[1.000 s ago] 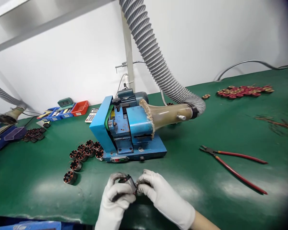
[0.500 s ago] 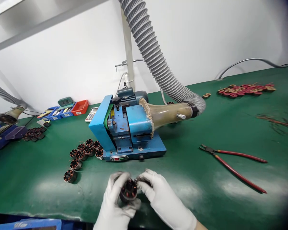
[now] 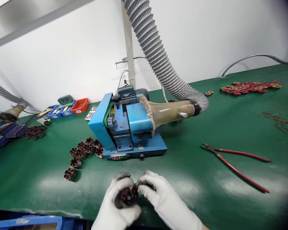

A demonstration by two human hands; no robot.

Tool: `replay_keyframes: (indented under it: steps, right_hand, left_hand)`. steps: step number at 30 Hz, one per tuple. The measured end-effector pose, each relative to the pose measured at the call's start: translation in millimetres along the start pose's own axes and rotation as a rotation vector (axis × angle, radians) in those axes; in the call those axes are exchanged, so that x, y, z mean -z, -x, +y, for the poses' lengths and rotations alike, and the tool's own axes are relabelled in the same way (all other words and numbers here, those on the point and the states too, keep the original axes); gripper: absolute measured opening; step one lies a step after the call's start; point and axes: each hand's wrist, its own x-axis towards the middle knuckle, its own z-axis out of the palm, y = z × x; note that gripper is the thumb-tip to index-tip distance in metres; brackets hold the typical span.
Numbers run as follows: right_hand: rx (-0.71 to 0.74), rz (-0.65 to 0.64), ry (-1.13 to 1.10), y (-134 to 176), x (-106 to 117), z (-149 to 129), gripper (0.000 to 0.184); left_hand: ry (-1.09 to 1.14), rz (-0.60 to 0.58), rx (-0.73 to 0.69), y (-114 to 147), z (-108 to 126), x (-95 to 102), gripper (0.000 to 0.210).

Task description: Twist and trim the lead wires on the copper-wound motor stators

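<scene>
A motor stator with dark copper windings is held near the front of the bench, its open end tilted up towards me. My left hand, in a white glove with darkened fingertips, is wrapped around its side. My right hand, gloved alike, pinches at the stator's right edge; what lies between thumb and finger is too small to make out. Several more stators with loose wire ends sit to the left, beside a blue belt-driven machine. Long-nosed cutters with red handles lie spread on the right.
A ribbed grey hose drops to the machine's suction funnel. Red-and-tan rings are grouped at the back right, with wire scraps nearer. Small bins, a calculator and more stators are at the left.
My left hand has turned the stator a little, so its open end faces me more. My right fingers stay at its right edge. The view has shifted slightly.
</scene>
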Motion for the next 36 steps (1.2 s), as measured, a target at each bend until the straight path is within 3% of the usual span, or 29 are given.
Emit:
replay_keyframes:
  steps: [2, 4, 6, 8, 11, 12, 14, 17, 19, 21, 24, 26, 29, 33, 36]
  right_hand:
    - [-0.035, -0.03, -0.038, -1, 0, -3, 0.015]
    - [-0.095, -0.086, -0.149, -3, 0, -3, 0.014]
    - [-0.19, -0.17, -0.309, -4, 0, -3, 0.013]
    - [-0.232, -0.206, -0.348, -3, 0, -3, 0.013]
    - [-0.111, -0.077, -0.101, -1, -1, -3, 0.016]
    - [-0.059, -0.023, -0.013, -1, -2, -2, 0.017]
    - [-0.032, 0.003, 0.064, -2, -3, 0, 0.017]
    - [-0.141, -0.254, 0.089, -9, -5, 10, 0.025]
    - [-0.184, -0.44, 0.133, -17, -7, 17, 0.031]
    - [-0.16, -0.504, 0.216, -25, -9, 21, 0.03]
    - [-0.07, -0.505, 0.399, -32, -11, 17, 0.018]
    - [0.001, -0.508, 0.548, -34, -10, 11, 0.018]
    - [0.084, -0.549, 0.728, -37, 2, 7, 0.024]
    - [0.15, -0.608, 0.861, -47, 39, 18, 0.026]
    - [0.108, -0.517, 0.906, -53, 64, 32, 0.026]
  left_hand:
    - [-0.073, 0.047, -0.203, -1, 2, 5.3, 0.031]
    - [-0.132, 0.098, -0.295, -2, 5, 10.2, 0.035]
    - [-0.168, 0.066, -0.288, -3, 12, 13.4, 0.046]
    - [-0.099, -0.05, -0.174, -4, 21, 14.9, 0.045]
    - [0.073, -0.279, 0.006, -6, 32, 15.1, 0.019]
    - [0.078, -0.313, 0.014, -6, 33, 14.7, 0.014]
    - [-0.029, -0.264, -0.039, -4, 26, 13.0, 0.021]
    - [-0.311, -0.092, -0.24, 1, 2, 8.8, 0.048]
    - [-0.42, -0.113, -0.348, 3, -14, 5.8, 0.052]
    - [-0.435, -0.174, -0.296, 1, -24, 3.6, 0.047]
    - [-0.428, -0.228, -0.078, -6, -29, 3.3, 0.048]
    - [-0.419, -0.26, -0.037, -10, -29, 5.4, 0.05]
    - [-0.408, -0.282, -0.025, -13, -27, 10.7, 0.05]
    - [-0.392, -0.291, -0.003, -16, -31, 16.0, 0.051]
    - [-0.401, -0.217, 0.0, -17, -38, 12.9, 0.052]
